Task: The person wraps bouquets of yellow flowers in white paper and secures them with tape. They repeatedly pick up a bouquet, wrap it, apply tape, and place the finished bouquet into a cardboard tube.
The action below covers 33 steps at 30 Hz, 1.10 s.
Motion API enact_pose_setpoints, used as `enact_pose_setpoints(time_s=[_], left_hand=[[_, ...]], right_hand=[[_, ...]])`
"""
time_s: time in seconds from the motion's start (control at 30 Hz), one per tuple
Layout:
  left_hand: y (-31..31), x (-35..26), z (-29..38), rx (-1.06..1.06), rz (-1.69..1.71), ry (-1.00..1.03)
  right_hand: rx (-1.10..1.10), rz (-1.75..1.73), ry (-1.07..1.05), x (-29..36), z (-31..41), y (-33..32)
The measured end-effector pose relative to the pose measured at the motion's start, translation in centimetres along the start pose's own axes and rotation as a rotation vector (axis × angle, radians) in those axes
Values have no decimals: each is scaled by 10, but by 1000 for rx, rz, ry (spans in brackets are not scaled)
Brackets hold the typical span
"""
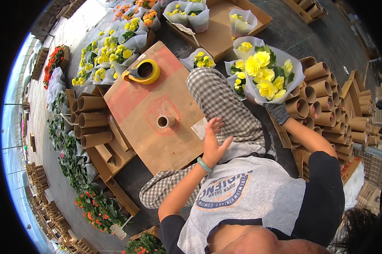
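Note:
My left hand [214, 139], bare with a green bangle at the wrist, is held with fingers apart and nothing in it, near the right edge of an upside cardboard box [140, 127]. My right hand [277, 112], in a grey glove, grips the base of a yellow-flowered begonia [267, 74] wrapped in a translucent white sleeve. On the box top stands a short cardboard tube [165, 121]. Farther up the same surface lies a yellow tape dispenser with its roll [143, 72]. A pale paper piece [199, 128] lies by the box's edge, close to my left hand.
Corrugated cardboard cylinders [324, 104] are stacked at the right, with others in a tray [95, 120] at the left. Sleeved yellow begonias [111, 54] crowd beyond the box. A shallow cardboard tray [216, 35] holds more sleeved plants. Red-flowered plants [97, 209] stand at the lower left.

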State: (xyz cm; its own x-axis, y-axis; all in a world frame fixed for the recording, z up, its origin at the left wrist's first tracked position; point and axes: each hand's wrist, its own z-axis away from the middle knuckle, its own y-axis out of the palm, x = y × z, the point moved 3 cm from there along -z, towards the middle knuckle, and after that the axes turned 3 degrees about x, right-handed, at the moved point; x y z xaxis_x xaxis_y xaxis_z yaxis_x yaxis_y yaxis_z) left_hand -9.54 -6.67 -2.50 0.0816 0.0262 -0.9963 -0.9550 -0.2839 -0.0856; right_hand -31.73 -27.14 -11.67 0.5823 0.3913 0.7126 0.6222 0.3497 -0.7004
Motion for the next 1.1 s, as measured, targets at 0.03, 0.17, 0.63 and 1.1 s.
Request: enact_pose_setpoints(time_s=[0.03,0.17,0.63,1.1], left_hand=[[5,7,4,36,-77,-8],[9,26,19,5,-187,-36],[12,40,32,-17,-135,-192],[-28,136,39,-450,241,-576]], right_hand=[[-52,-24,-11,-12,14,3],[249,379,142,-71,79,49],[70,146,414,-174,46,145],[298,-233,233,-20,0,58]])
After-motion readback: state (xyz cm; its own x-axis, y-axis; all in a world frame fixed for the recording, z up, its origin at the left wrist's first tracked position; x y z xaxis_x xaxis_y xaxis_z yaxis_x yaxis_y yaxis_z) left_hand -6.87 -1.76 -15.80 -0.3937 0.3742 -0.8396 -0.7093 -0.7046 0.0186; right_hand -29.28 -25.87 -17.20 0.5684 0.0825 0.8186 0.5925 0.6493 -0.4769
